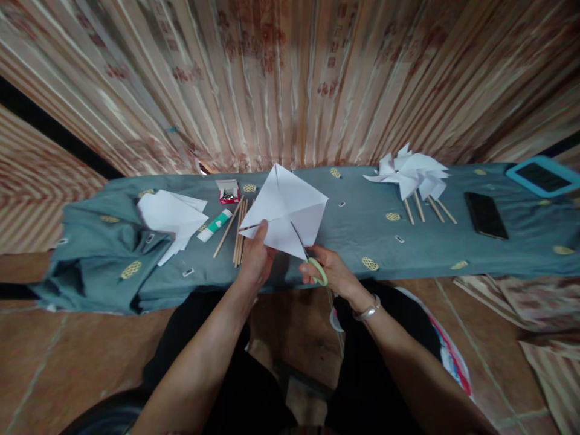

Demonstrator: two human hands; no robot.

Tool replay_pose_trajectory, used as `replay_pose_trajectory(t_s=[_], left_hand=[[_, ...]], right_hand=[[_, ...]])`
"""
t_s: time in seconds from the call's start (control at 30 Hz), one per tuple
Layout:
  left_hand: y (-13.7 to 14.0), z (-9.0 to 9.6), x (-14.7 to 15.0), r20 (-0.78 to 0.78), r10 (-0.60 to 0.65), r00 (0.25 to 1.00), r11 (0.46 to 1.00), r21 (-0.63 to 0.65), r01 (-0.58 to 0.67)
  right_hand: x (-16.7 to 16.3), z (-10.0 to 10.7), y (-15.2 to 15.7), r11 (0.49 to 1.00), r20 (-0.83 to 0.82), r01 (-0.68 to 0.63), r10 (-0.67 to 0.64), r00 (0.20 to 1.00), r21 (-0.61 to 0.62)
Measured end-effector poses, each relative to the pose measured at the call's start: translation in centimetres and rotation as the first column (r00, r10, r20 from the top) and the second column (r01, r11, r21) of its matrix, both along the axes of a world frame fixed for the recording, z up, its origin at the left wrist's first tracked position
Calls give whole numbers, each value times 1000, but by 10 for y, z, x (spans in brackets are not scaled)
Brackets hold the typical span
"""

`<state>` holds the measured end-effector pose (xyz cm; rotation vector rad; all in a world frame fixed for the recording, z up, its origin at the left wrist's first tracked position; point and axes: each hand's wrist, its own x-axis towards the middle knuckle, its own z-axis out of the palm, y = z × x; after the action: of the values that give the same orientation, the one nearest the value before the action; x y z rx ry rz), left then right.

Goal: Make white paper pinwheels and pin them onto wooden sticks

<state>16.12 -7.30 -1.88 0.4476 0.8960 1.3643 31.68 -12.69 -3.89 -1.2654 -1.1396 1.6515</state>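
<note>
Left hand (259, 257) pinches creased white paper (285, 202) while right hand (333, 270), gripping scissors (322, 273), seems mid-cut, calling for steadiness.

The person wears black trousers (367, 374) and a silver bracelet (368, 310) on the right wrist (359, 297).
</note>
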Motion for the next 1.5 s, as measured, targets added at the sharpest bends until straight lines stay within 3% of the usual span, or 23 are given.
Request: replay_pose_trajectory(t_s=[1.3, 1.5], left_hand=[[-3, 3, 1, -17, 6, 1000, 999, -51, -7], [-1, 4, -1, -6, 26, 1000, 999, -41, -26]], right_hand=[[1, -1, -1, 1000, -22, 24, -24, 999, 3], [1, 1, -3, 999, -7, -49, 49, 999, -1]])
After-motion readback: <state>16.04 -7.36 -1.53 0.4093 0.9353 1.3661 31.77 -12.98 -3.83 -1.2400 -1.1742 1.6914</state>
